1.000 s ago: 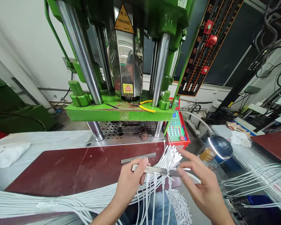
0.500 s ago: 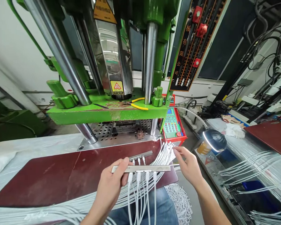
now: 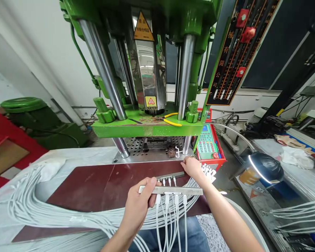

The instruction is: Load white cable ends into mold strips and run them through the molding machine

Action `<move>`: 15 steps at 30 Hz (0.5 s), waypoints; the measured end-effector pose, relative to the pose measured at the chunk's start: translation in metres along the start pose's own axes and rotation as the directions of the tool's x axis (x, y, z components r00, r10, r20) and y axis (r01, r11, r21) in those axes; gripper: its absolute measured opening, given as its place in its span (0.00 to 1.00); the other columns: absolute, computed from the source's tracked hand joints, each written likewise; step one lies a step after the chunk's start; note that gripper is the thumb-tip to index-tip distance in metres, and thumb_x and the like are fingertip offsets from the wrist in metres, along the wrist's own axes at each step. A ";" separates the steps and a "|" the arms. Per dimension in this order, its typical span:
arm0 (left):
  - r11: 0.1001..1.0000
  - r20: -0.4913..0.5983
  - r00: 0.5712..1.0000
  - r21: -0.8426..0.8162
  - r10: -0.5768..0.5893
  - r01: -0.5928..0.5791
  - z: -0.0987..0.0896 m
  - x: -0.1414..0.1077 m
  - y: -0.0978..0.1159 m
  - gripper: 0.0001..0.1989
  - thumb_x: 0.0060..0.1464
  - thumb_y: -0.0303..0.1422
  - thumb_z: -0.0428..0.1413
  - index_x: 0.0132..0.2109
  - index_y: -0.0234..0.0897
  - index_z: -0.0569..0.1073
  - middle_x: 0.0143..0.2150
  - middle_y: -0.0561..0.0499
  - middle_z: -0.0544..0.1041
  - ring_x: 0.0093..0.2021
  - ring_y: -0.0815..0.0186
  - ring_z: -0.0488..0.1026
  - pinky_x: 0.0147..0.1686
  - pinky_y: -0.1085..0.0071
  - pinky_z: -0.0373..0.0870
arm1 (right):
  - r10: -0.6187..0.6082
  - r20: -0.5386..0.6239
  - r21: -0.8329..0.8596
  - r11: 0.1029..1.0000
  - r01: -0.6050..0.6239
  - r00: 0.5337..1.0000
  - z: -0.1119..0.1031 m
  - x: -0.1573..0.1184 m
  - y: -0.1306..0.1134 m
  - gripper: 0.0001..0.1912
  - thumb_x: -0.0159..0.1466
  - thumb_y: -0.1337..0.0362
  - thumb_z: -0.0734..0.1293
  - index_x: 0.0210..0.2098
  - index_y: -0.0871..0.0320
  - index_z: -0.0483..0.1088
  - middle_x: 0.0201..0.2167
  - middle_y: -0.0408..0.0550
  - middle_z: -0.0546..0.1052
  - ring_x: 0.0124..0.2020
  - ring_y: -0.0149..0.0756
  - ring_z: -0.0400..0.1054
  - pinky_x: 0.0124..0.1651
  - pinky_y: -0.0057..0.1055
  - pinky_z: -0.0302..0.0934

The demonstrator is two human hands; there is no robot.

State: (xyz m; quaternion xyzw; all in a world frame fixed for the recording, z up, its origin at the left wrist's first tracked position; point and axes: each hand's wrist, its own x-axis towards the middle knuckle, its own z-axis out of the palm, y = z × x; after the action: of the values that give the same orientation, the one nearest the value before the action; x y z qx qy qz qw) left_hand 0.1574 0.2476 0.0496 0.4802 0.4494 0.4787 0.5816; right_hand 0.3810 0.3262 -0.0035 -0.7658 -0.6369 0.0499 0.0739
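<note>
With the left hand (image 3: 140, 203) pinched shut on the loaded metal fixture bar (image 3: 170, 190) at 6 o'clock of the green press (image 3: 147, 126), keep it level while the loosely curled right hand (image 3: 193, 166) picks from the white cable ends (image 3: 208, 170) at 3 o'clock.

left hand (image 3: 140, 203) curled in a fist-like grip, thumb on top, forearm low; right hand (image 3: 193, 167) stretched further forward, palm down, fingers bent, arm extended
</note>
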 end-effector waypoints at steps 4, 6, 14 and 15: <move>0.999 0.021 0.999 0.043 0.025 -0.026 0.000 0.001 0.000 0.19 0.55 0.47 0.54 0.30 0.34 0.74 0.12 0.59 0.58 0.18 0.72 0.54 0.23 0.75 0.56 | -0.013 -0.058 -0.020 1.000 0.012 0.998 0.000 0.005 -0.008 0.20 0.68 0.57 0.61 0.55 0.61 0.61 0.44 0.58 0.76 0.43 0.43 0.73 0.42 0.31 0.63; 0.997 0.032 0.999 0.060 0.042 -0.044 0.001 0.000 0.000 0.19 0.55 0.47 0.54 0.30 0.34 0.74 0.12 0.59 0.59 0.18 0.72 0.54 0.23 0.75 0.54 | -0.020 -0.044 -0.035 0.999 0.018 0.999 0.000 0.013 -0.011 0.19 0.67 0.56 0.62 0.53 0.63 0.63 0.41 0.58 0.77 0.41 0.44 0.74 0.41 0.31 0.63; 0.988 0.069 0.991 0.097 0.115 -0.121 -0.003 -0.003 -0.001 0.18 0.55 0.46 0.54 0.31 0.34 0.74 0.13 0.58 0.62 0.19 0.72 0.57 0.24 0.74 0.56 | -0.009 -0.035 -0.074 0.997 0.007 0.999 0.010 0.033 -0.015 0.16 0.68 0.55 0.62 0.44 0.64 0.70 0.37 0.51 0.77 0.38 0.38 0.73 0.41 0.37 0.67; 0.987 0.070 0.990 0.095 0.120 -0.126 -0.004 -0.003 -0.001 0.17 0.54 0.46 0.55 0.31 0.34 0.74 0.13 0.58 0.62 0.19 0.72 0.57 0.24 0.74 0.55 | -0.009 -0.036 -0.072 0.997 0.006 0.999 0.010 0.034 -0.017 0.16 0.68 0.56 0.62 0.44 0.64 0.70 0.36 0.50 0.77 0.37 0.38 0.73 0.41 0.37 0.67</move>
State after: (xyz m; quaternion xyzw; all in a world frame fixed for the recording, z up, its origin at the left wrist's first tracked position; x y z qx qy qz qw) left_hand 0.1534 0.2449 0.0486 0.5505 0.4232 0.4750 0.5405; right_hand 0.3688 0.3634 -0.0096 -0.7663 -0.6398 0.0126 0.0580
